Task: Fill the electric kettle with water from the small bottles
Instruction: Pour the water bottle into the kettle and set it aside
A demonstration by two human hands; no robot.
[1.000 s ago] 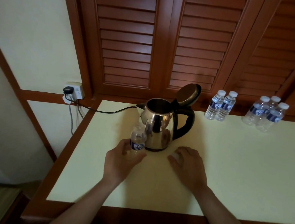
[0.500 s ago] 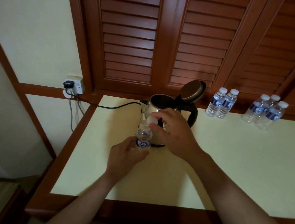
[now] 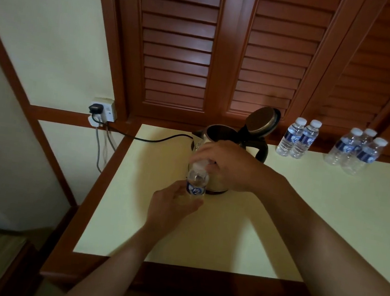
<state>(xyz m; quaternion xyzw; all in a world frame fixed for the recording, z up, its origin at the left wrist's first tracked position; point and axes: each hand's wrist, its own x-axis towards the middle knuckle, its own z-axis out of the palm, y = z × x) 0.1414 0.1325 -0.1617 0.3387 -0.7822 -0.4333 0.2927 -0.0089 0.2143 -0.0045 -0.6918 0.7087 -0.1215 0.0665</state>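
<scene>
The left hand (image 3: 169, 206) is gripping a small bottle (image 3: 196, 185) low down, just before the open-lidded kettle (image 3: 215, 131). The right hand (image 3: 231, 167) is pinching its cap (image 3: 199, 165) (water level unreadable). Pouring is probably far from finished, since a capped pair (image 3: 297, 139) and trio (image 3: 356, 153) are standing behind.

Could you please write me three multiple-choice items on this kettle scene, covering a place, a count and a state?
1. Where is the bottle held by the left hand? A) in front of the kettle B) behind it C) on the floor
2. How many untouched bottles stand at the table's back? A) three B) five C) seven
3. The kettle's lid is: A) shut B) detached C) raised open
Answers: A, it overlaps the kettle's front; B, a pair plus a trio; C, it tilts up above the handle.
</scene>
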